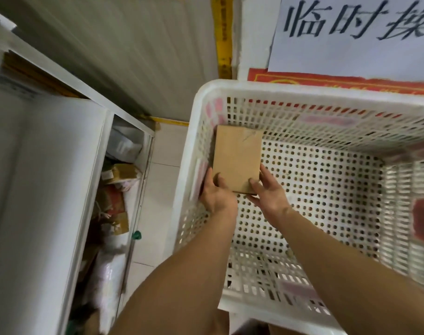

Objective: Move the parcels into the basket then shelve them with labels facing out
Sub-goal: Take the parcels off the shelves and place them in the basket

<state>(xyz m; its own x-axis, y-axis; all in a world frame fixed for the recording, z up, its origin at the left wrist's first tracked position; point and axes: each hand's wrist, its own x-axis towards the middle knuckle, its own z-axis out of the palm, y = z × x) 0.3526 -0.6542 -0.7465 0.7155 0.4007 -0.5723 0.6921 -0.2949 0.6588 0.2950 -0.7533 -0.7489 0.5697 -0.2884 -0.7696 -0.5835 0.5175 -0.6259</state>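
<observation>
A flat brown cardboard parcel [237,157] is inside the white perforated basket [199,112], close to its left wall. Both hands hold its near end. My left hand [217,192] grips the near left corner, thumb on the top face. My right hand [269,192] grips the near right corner, thumb on top and fingers underneath. No label shows on the parcel's upper face. Apart from this parcel, the basket's holed floor is bare.
A white metal shelf unit [61,165] stands to the left, with several brown boxes [120,174] and white bagged parcels [125,143] on its lower level. Tiled floor [157,201] lies between shelf and basket. A white sign with black characters [351,32] hangs on the wall behind.
</observation>
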